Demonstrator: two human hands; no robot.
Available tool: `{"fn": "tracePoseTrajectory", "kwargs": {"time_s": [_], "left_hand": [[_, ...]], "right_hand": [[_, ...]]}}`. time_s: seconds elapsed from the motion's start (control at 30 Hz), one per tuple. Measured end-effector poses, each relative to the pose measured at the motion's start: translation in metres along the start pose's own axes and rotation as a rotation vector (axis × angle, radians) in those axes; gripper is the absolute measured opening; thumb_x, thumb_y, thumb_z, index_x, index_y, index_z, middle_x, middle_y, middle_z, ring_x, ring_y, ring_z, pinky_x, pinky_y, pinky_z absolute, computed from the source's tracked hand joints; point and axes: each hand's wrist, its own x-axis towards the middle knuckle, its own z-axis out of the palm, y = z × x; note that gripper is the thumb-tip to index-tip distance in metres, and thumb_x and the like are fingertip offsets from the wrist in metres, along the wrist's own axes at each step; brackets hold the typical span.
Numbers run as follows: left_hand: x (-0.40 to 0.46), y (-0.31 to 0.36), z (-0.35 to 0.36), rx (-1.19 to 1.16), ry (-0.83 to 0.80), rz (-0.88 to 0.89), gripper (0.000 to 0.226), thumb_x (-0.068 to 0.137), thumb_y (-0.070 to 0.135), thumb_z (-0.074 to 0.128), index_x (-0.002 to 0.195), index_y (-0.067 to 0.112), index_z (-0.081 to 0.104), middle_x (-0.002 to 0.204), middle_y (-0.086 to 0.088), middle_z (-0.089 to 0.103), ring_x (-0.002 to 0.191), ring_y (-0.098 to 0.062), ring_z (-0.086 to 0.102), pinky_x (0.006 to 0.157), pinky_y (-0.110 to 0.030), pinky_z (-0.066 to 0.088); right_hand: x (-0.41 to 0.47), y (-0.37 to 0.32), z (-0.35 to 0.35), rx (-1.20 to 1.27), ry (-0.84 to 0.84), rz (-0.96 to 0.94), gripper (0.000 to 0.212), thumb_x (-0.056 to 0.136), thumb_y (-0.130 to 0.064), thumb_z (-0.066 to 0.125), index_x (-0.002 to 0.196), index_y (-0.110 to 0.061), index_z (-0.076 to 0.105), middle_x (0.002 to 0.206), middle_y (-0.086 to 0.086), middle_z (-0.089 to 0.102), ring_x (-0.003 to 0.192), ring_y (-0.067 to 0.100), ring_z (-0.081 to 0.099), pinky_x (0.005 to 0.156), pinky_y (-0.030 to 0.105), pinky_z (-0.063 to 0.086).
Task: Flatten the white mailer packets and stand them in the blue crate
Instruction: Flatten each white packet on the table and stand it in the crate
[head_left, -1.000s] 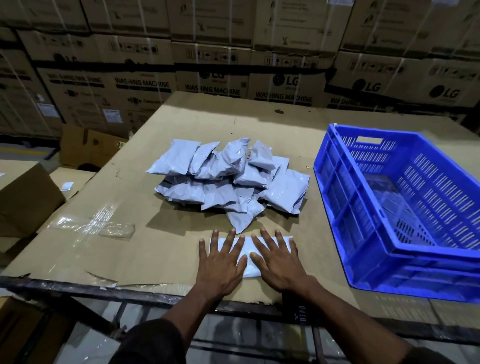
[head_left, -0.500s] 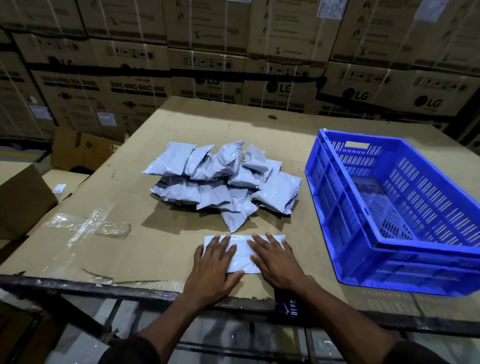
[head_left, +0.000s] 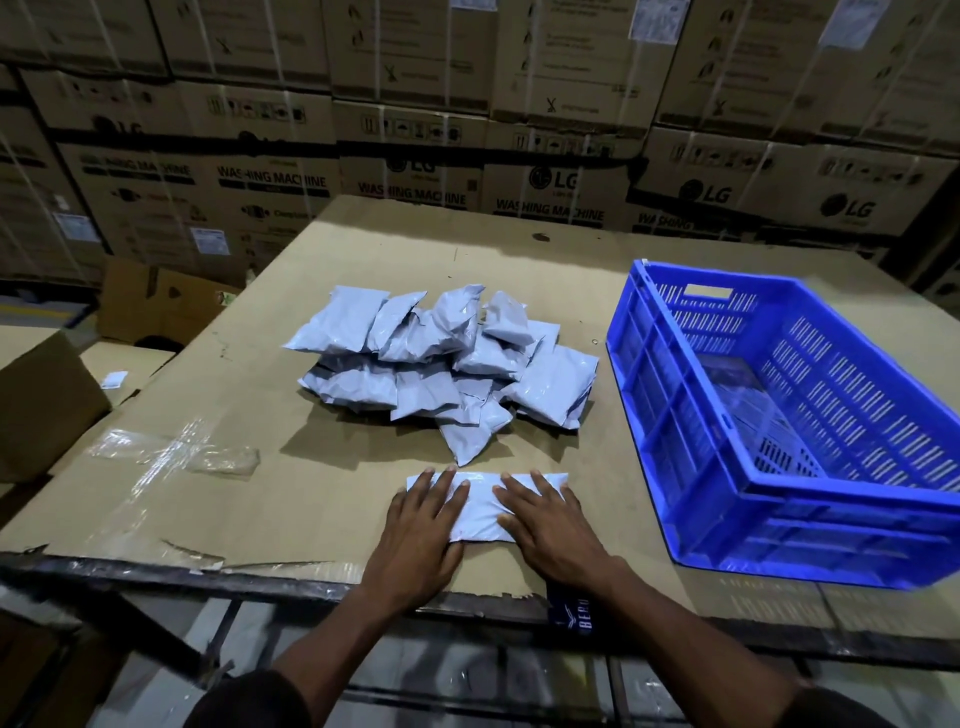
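One white mailer packet (head_left: 480, 506) lies flat near the front edge of the cardboard-covered table (head_left: 208, 519). My left hand (head_left: 421, 525) presses on its left half with straight, spread fingers. My right hand (head_left: 550, 525) presses on its right half the same way. Behind it sits a loose heap of several puffy white mailer packets (head_left: 447, 364). The blue crate (head_left: 779, 415) stands to the right, its slotted walls showing and no packet visible inside.
Stacked washing-machine cartons (head_left: 467, 130) wall off the back. Open cardboard boxes (head_left: 47, 405) sit low at the left. Clear tape strips (head_left: 171, 457) cross the table's left part. The table's torn front edge (head_left: 260, 566) runs just before my wrists.
Both hands have slid back toward me and apart over the packet, uncovering more of its far edge and middle. The heap and crate have stayed put; the camera has shifted slightly.
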Motion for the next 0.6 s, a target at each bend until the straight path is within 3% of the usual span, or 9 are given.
{"fn": "tracePoseTrajectory", "kwargs": {"time_s": [0.13,0.27,0.43,0.6], "left_hand": [[0.000,0.002,-0.001,-0.030,0.040,-0.022,0.060,0.080,0.017,0.065,0.138,0.016,0.051,0.153,-0.016,0.049,0.137,-0.042,0.048,0.102,-0.057,0.050],[0.001,0.004,-0.008,-0.121,0.093,-0.177,0.050,0.092,0.024,0.041,0.137,0.011,0.056,0.147,-0.019,0.053,0.133,-0.043,0.050,0.105,-0.053,0.050],[0.000,0.001,-0.011,-0.294,0.195,-0.251,0.052,0.092,0.022,0.040,0.138,0.011,0.060,0.142,-0.011,0.060,0.128,-0.033,0.054,0.112,-0.042,0.043],[-0.002,0.002,-0.009,-0.377,0.242,-0.362,0.048,0.095,0.026,0.040,0.132,0.007,0.064,0.130,-0.010,0.068,0.117,-0.029,0.062,0.106,-0.030,0.038]], "right_hand": [[-0.010,-0.001,0.002,-0.024,0.126,-0.183,0.053,0.106,-0.045,0.022,0.157,-0.030,0.025,0.166,-0.018,0.004,0.154,0.030,0.007,0.118,0.062,0.013],[-0.023,0.004,0.005,-0.222,0.285,-0.515,0.050,0.096,-0.020,0.041,0.144,-0.035,0.048,0.162,-0.021,0.024,0.153,0.036,0.008,0.116,0.066,0.004],[-0.015,0.008,-0.001,-0.321,0.355,-0.659,0.031,0.096,-0.023,0.049,0.118,-0.035,0.066,0.153,-0.022,0.041,0.151,0.040,0.017,0.113,0.070,0.007],[-0.005,-0.010,-0.007,-0.310,0.300,-0.741,0.021,0.100,-0.031,0.054,0.110,-0.035,0.072,0.146,-0.023,0.049,0.152,0.039,0.010,0.111,0.076,0.012]]}}
